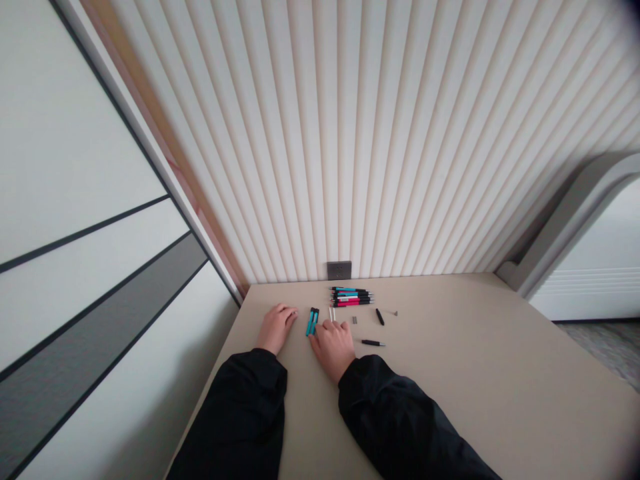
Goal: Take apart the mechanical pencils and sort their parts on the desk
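My left hand rests on the tabletop with loosely curved fingers, left of two teal pen barrels with black ends; nothing shows in it. My right hand lies just right of those barrels, palm down, fingers apart. Its thumb is close to the lower end of the barrels, and its fingertips reach the thin white sticks, whose lower ends they hide. Whether they touch is unclear. Right of this hand are small metal pieces, a black grip piece, a tiny metal part and a black piece with a metal tip.
Several assembled pens in teal, red and black lie in a row at the back of the beige table. Behind them a dark wall socket sits in the ribbed wall. A white cabinet borders the left.
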